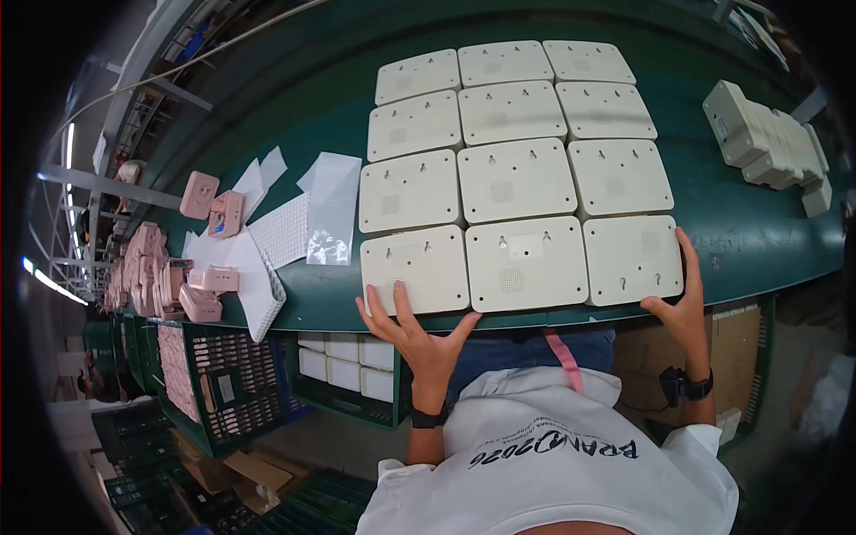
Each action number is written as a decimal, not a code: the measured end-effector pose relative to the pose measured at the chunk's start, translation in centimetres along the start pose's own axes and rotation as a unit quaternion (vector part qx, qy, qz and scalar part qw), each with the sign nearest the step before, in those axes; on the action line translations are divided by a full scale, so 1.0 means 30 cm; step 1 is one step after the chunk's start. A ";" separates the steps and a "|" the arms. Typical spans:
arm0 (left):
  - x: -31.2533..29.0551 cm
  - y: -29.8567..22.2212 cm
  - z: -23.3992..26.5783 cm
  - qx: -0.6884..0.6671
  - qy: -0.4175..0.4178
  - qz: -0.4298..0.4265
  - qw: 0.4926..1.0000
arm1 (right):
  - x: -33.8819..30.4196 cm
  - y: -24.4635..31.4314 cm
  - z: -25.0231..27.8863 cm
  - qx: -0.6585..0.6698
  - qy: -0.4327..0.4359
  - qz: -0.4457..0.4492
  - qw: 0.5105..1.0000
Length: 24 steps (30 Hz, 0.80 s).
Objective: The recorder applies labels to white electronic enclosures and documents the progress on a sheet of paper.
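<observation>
A block of white plastic device housings [517,192] lies on the green table in rows of three, backs up, with keyhole slots and speaker-hole grids. My left hand [417,343] is open with fingers spread, fingertips on the near edge of the front-left housing [415,272] and thumb at the front edge beside the middle one [526,263]. Around the near right corner of the front-right housing [631,259] my right hand [682,308] is closed, thumb on the near edge, fingers along the right side. That housing's keyholes face me; the others' face away.
More white housings [769,138] stand in a row at the right. On the left lie clear plastic bags [333,209], white padded sheets [281,234] and pink housings [203,303]. Below the table edge are green crates [236,383], one holding white boxes [343,374], and a cardboard box [713,357].
</observation>
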<state>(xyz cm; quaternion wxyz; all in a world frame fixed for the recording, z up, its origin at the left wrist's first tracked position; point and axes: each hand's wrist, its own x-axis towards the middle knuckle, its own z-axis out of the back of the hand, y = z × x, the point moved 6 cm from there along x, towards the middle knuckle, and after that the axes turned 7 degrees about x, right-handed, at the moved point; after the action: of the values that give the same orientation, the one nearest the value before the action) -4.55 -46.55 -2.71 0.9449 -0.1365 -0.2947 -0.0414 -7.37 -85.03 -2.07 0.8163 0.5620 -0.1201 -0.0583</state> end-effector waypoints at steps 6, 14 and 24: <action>-0.005 0.006 -0.017 -0.006 -0.022 -0.005 1.000 | 0.010 0.010 0.010 -0.009 0.007 0.010 1.000; -0.010 0.005 -0.016 -0.009 -0.043 0.001 0.999 | -0.006 -0.005 0.008 0.014 -0.005 0.008 1.000; -0.016 0.004 -0.004 -0.013 -0.042 0.026 0.999 | 0.007 -0.008 -0.008 0.012 0.008 0.037 0.999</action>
<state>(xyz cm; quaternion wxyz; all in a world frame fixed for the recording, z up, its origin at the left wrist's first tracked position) -4.84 -46.47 -3.11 0.9306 -0.1576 -0.3300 -0.0150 -7.10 -84.95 -2.34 0.8119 0.5675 -0.1349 -0.0220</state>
